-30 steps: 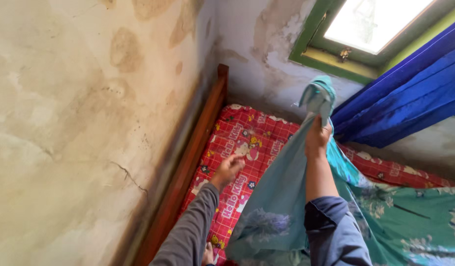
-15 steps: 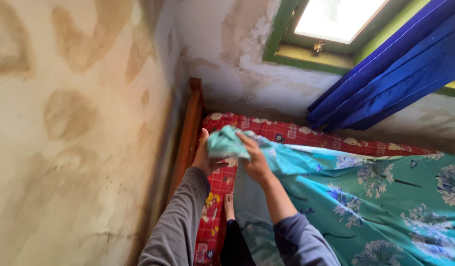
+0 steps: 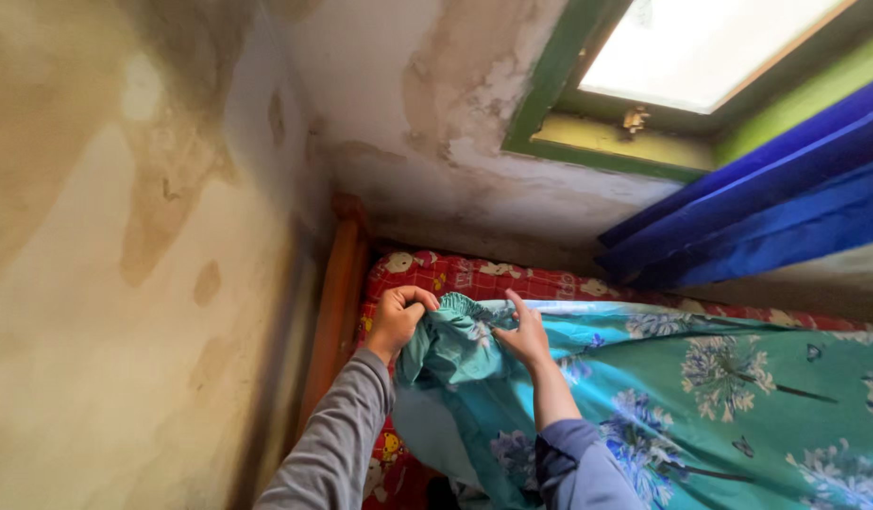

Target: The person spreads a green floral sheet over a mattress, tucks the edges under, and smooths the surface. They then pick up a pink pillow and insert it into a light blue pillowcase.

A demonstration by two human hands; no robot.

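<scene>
— Why is the left hand [image 3: 397, 319] curled up at the corner of the red patterned mattress [image 3: 474, 276]?

— Its fingers are closed over the gathered elastic hem of the teal floral fitted sheet [image 3: 720, 397], holding that bunched edge just short of the mattress corner, beside the wooden bed frame [image 3: 334, 312]. The grey sleeve reaches up from below, wrist bent inward.

— And the right hand [image 3: 525, 336]?

— Just right of the bunch, palm down, fingers spread and pressing into the cloth, seemingly to keep the gather open. Its thumb is hidden, so a pinch cannot be told. Rightward, the sheet lies across the mattress; blue curtains [image 3: 767, 222] hang beyond the mattress's far edge.
</scene>
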